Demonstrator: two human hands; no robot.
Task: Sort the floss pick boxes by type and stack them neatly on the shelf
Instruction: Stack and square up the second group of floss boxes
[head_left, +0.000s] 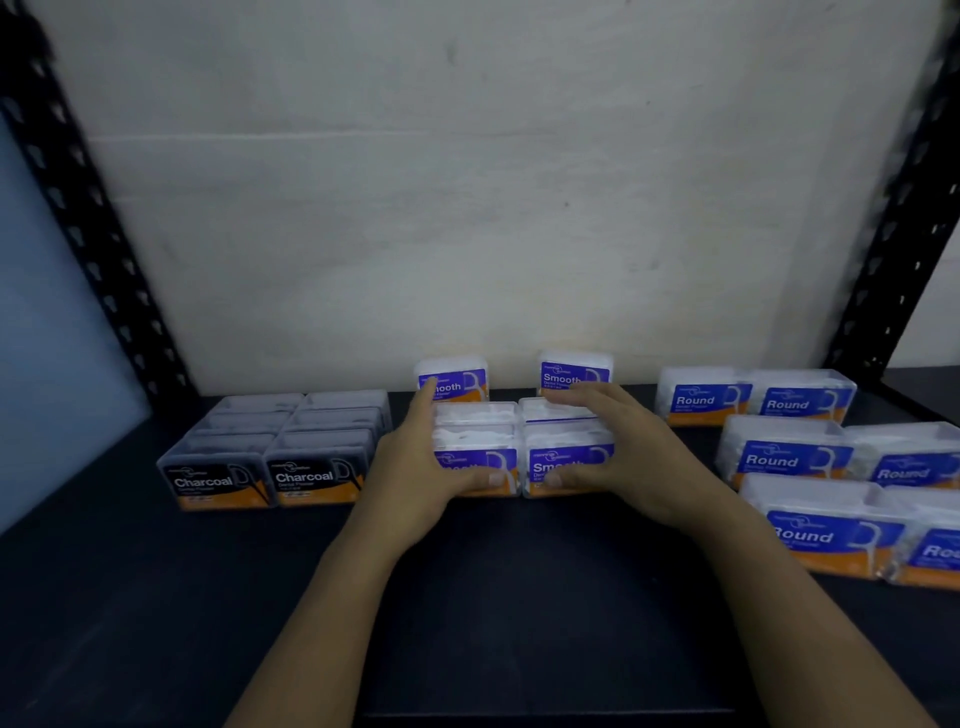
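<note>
Black shelf board (130, 597) carries three groups of clear plastic floss pick boxes, seen from the head camera.

Toward the left edge sits the Charcoal group (275, 452), black-labelled, packed two across and several deep, boxes touching one another.

At mid-shelf sits the Smooth group, purple-labelled. Two front Smooth boxes stand side by side and touching: the front left Smooth box (475, 457) and the front right Smooth box (569, 457). Behind them, near the back edge against the pale wall (467, 182), two further boxes stand higher and apart from each other: the rear left Smooth box (453, 379) and the rear right Smooth box (574, 371).

Toward the right edge lies the Round group (789, 457), blue-labelled, in loose rows running from the back edge to the front right corner; spacing is uneven.

Left hand (415, 462) is spread wide, fingers apart. Its thumb lies across the front face of the front left Smooth box; its index finger reaches up to the rear left Smooth box. Right hand (628, 457) is likewise spread, thumb on the front face of the front right Smooth box, fingers lying over its top toward the rear right Smooth box. Neither hand is closed around a box; both bracket the front pair from outside.

Black perforated uprights (98, 249) flank the shelf.
</note>
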